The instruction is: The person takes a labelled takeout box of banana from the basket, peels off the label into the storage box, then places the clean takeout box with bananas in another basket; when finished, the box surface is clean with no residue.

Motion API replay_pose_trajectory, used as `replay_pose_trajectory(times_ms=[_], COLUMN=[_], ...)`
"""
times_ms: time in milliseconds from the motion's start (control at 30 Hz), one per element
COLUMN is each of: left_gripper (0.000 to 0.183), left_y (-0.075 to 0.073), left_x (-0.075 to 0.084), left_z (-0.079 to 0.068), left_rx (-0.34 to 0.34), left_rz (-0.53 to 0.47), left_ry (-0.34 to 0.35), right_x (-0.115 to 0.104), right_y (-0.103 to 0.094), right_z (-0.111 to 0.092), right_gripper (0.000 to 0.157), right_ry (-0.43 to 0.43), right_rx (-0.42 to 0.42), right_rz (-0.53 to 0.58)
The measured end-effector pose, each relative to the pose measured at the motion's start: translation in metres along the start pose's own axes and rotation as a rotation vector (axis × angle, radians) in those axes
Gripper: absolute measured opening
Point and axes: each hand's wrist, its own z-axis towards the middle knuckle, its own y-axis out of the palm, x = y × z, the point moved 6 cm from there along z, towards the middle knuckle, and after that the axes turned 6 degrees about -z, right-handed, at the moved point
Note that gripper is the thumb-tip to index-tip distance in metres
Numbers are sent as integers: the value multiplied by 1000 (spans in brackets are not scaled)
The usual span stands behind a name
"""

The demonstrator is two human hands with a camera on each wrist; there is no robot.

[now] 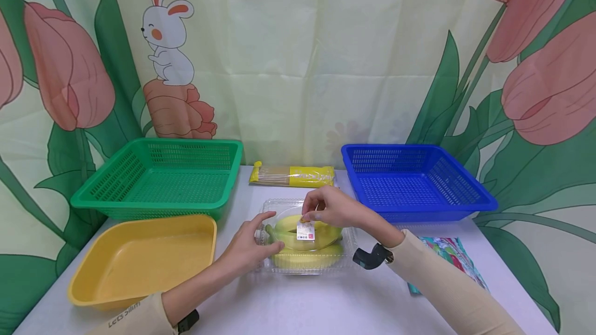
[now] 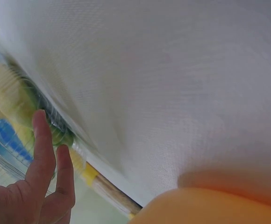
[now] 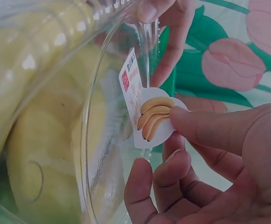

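A clear plastic clamshell box (image 1: 350,252) with yellow-green bananas (image 1: 304,260) inside sits on the table before me. My right hand (image 1: 334,207) pinches a white sticker (image 1: 305,230) by one end between thumb and fingers, over the lid. In the right wrist view, the sticker's pinched end shows a printed bunch of bananas (image 3: 155,115), while its lettered end stands against the lid. At the box's left side, my left hand (image 1: 249,244) has fingers and thumb spread, with the thumb over the lid's front left part. Two of its extended fingers (image 2: 44,149) appear alongside the box in the left wrist view.
A green basket (image 1: 153,204) stands back left, with a yellow tub (image 1: 139,252) in front of it. The blue basket (image 1: 419,210) is back right. Behind the box lies a yellow noodle-like packet (image 1: 291,175). A colourful packet (image 1: 456,257) lies partly under my right forearm.
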Motion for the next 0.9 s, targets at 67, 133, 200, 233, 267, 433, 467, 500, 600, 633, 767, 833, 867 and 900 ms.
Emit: replay_pose_trajectory(times_ms=[67,133,200,233,267,433,467,500,600,633,767,833,867,900], left_gripper=[76,76,76,76,76,77,76,76,76,76,77,77,77,77], left_y=[0,0,0,0,0,0,0,0,0,0,0,0,0,0], left_x=[0,0,0,0,-1,-2,-2,-2,-2,-2,-2,-2,-2,-2], left_z=[0,0,0,1,1,1,1,1,1,1,1,1,1,1], left_rx=[-1,-1,-2,-2,-2,2,3,4,3,2,-2,-3,-3,-3], left_rz=[-1,-2,-1,-1,1,9,11,12,12,12,10,9,9,8], left_ry=[4,7,8,8,7,0,-1,-2,-1,1,1,-2,-3,-4], right_x=[0,-1,-1,-2,-2,-3,-3,-4,-4,-4,-5,-5,-6,-6], right_y=[0,0,0,0,0,-1,-1,-1,-1,-1,-1,-1,-2,-2], right_z=[-1,-1,-2,-2,-2,-2,-3,-3,-3,-3,-5,-5,-5,-6], right_gripper=[5,5,5,5,5,5,5,5,5,5,5,5,5,6], right_ry=[0,1,1,2,3,9,9,9,11,13,16,13,11,7], right_rx=[2,2,3,3,3,5,5,6,5,5,2,0,-1,-1], right_rz=[4,10,17,21,24,29,29,28,26,25,27,29,30,30])
